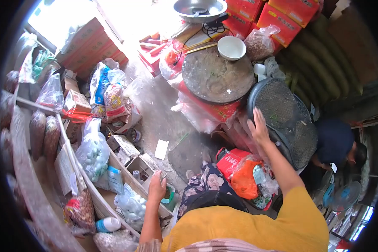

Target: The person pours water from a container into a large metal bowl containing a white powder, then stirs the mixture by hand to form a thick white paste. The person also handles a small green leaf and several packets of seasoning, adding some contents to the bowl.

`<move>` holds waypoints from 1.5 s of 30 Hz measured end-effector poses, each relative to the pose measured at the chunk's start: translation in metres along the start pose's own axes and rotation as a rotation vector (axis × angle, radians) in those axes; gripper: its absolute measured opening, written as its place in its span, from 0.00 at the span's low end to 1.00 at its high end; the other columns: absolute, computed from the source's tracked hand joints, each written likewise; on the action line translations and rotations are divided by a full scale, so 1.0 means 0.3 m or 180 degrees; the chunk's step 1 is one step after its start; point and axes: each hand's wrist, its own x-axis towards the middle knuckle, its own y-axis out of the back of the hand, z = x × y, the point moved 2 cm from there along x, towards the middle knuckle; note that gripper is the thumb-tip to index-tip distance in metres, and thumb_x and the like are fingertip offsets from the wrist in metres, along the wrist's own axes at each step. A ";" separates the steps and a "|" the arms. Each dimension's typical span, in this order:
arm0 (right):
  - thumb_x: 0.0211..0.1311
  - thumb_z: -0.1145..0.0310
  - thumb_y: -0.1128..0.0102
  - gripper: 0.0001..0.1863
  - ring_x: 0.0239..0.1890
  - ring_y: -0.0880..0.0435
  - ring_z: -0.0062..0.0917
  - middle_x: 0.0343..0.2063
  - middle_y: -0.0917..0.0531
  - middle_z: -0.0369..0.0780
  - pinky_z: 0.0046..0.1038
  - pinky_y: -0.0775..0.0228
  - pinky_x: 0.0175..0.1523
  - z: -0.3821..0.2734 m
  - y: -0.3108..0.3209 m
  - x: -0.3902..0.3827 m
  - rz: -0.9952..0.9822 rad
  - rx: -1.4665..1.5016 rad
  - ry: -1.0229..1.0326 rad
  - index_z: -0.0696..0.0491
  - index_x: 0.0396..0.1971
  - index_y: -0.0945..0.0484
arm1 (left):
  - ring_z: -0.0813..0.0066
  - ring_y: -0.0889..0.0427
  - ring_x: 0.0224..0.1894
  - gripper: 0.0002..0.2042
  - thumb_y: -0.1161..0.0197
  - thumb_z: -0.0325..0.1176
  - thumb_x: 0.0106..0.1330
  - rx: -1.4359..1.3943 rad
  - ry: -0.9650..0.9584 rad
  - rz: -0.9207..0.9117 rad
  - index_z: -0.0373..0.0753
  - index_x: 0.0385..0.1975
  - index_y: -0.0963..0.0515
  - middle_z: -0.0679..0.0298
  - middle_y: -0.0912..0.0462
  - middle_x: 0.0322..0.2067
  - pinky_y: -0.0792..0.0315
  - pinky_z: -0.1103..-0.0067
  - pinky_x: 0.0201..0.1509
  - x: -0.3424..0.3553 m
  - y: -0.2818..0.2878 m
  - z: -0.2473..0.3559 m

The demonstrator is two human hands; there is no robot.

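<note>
Right fingers (258,115) straight beside dark mesh trays (277,105), long axis slanting forward-left; left fingers (156,174) unclear

Brightly lit grey floor (149,98)

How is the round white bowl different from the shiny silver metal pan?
The round white bowl is plain white, while the shiny silver metal pan gleams. The bowl looks smaller; the pan looks wider. Both are round and open at the top.

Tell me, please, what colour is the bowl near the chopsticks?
The bowl is white; it shows best in the head view.
</note>
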 end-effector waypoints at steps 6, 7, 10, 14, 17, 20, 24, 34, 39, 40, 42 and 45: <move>0.59 0.51 0.59 0.33 0.64 0.56 0.40 0.61 0.50 0.46 0.47 0.64 0.63 0.170 -0.372 0.552 0.0524 -0.1025 -0.1033 0.58 0.59 0.49 | 0.53 0.31 0.48 0.17 0.45 0.31 0.56 0.0123 0.0507 -0.0430 0.33 0.45 0.34 0.49 0.29 0.44 0.37 0.70 0.52 0.222 -0.046 -0.150; 0.59 0.50 0.60 0.34 0.64 0.57 0.40 0.61 0.50 0.46 0.49 0.65 0.62 0.146 -0.444 0.611 0.0586 -0.1452 -0.1414 0.58 0.58 0.49 | 0.53 0.31 0.48 0.17 0.45 0.31 0.55 0.0117 0.0590 -0.0472 0.33 0.45 0.33 0.49 0.29 0.43 0.37 0.70 0.51 0.218 -0.060 -0.173; 0.54 0.50 0.54 0.35 0.63 0.52 0.42 0.58 0.45 0.49 0.50 0.63 0.61 -0.201 -0.628 0.766 0.0194 -0.1345 -0.0709 0.60 0.56 0.44 | 0.54 0.30 0.48 0.17 0.46 0.33 0.56 0.0126 0.1116 -0.0764 0.33 0.46 0.32 0.49 0.28 0.44 0.37 0.70 0.53 0.245 -0.055 -0.219; 0.52 0.52 0.49 0.27 0.61 0.47 0.41 0.56 0.38 0.44 0.41 0.60 0.64 -0.556 -1.082 0.686 -0.1468 0.1968 0.1411 0.49 0.51 0.34 | 0.56 0.30 0.49 0.17 0.46 0.33 0.57 0.0006 0.1086 -0.1066 0.33 0.46 0.32 0.50 0.28 0.45 0.37 0.70 0.53 0.434 -0.059 -0.139; 0.55 0.55 0.51 0.25 0.63 0.49 0.38 0.56 0.39 0.43 0.40 0.61 0.64 -0.741 -0.914 0.715 -0.1352 0.1496 0.2450 0.48 0.52 0.36 | 0.57 0.28 0.47 0.16 0.47 0.31 0.58 -0.0429 0.1054 -0.0685 0.34 0.46 0.31 0.50 0.27 0.43 0.36 0.72 0.51 0.532 -0.005 -0.099; 0.56 0.54 0.53 0.29 0.62 0.49 0.39 0.58 0.42 0.46 0.41 0.61 0.64 -0.483 -0.741 0.965 -0.0258 0.0407 0.1552 0.56 0.54 0.40 | 0.59 0.27 0.45 0.15 0.49 0.29 0.58 -0.0999 0.1476 -0.0251 0.34 0.46 0.31 0.51 0.26 0.42 0.34 0.73 0.49 0.523 0.024 -0.116; 0.56 0.52 0.55 0.34 0.63 0.53 0.40 0.59 0.46 0.51 0.42 0.64 0.64 -0.438 -0.760 1.005 -0.0250 -0.0444 0.0618 0.62 0.55 0.44 | 0.68 0.25 0.43 0.14 0.47 0.28 0.59 -0.0507 0.1515 -0.0368 0.33 0.45 0.31 0.55 0.24 0.40 0.32 0.78 0.47 0.480 0.004 -0.199; 0.55 0.69 0.51 0.15 0.54 0.33 0.34 0.47 0.28 0.45 0.32 0.41 0.57 -0.417 -0.850 1.325 -0.0136 0.0883 0.2223 0.56 0.43 0.28 | 0.64 0.25 0.44 0.14 0.48 0.28 0.59 -0.1007 0.1587 -0.0250 0.33 0.45 0.31 0.54 0.25 0.41 0.34 0.76 0.49 0.516 0.022 -0.180; 0.52 0.72 0.49 0.15 0.48 0.27 0.34 0.45 0.27 0.44 0.30 0.40 0.56 -0.505 -0.915 0.950 -0.0981 0.2007 0.2761 0.56 0.42 0.28 | 0.62 0.25 0.43 0.14 0.48 0.28 0.59 -0.0776 0.1505 -0.0550 0.33 0.44 0.30 0.54 0.25 0.40 0.33 0.75 0.49 0.534 -0.001 -0.153; 0.53 0.70 0.48 0.14 0.49 0.28 0.33 0.43 0.26 0.43 0.30 0.39 0.56 -0.540 -0.930 0.807 -0.2327 0.2640 0.1924 0.54 0.41 0.28 | 0.62 0.25 0.43 0.14 0.48 0.28 0.59 -0.0735 0.1470 -0.0623 0.33 0.44 0.30 0.53 0.25 0.40 0.33 0.75 0.48 0.567 0.004 -0.128; 0.54 0.67 0.47 0.08 0.47 0.28 0.33 0.38 0.24 0.40 0.31 0.38 0.54 -0.537 -0.933 0.657 -0.2369 0.2799 0.2314 0.53 0.32 0.25 | 0.63 0.25 0.43 0.13 0.48 0.28 0.59 -0.0816 0.1243 -0.0707 0.33 0.44 0.30 0.54 0.25 0.40 0.34 0.76 0.48 0.644 0.030 -0.101; 0.51 0.69 0.45 0.10 0.47 0.27 0.35 0.39 0.24 0.41 0.32 0.36 0.52 -0.527 -0.685 0.878 -0.0368 0.2158 0.2194 0.52 0.34 0.25 | 0.67 0.25 0.43 0.13 0.48 0.26 0.59 -0.1326 0.1439 -0.0394 0.33 0.44 0.30 0.54 0.24 0.40 0.33 0.77 0.48 0.632 0.063 -0.090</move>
